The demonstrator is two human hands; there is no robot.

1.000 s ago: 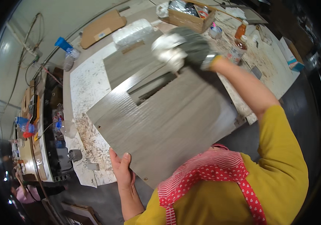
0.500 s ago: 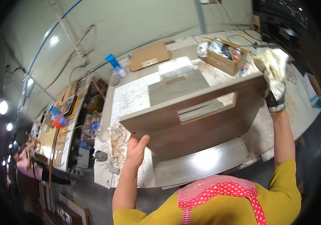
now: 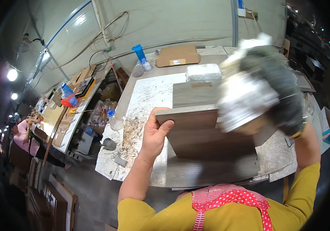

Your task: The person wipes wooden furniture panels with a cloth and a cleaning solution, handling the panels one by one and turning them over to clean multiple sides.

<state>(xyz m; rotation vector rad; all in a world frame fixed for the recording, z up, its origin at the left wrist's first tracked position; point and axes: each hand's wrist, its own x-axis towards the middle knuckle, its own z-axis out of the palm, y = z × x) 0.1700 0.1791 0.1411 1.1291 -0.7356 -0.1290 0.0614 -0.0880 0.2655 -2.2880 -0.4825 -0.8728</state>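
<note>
Head view: left hand (image 3: 155, 134) grips grey board (image 3: 199, 134); right hand (image 3: 278, 88), clutching white cloth (image 3: 246, 102), now hides the board's right end.

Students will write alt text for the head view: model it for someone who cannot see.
A bare left hand grips a grey wood-grain board over a cluttered worktable, while the gloved right hand, motion-blurred, holds a white cloth.

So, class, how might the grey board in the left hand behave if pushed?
The board is likely stiff, its visible top edge running straight. It might tip, being raised on edge with the left hand gripping one corner. Its smooth-looking face could be somewhat slippery.
</note>
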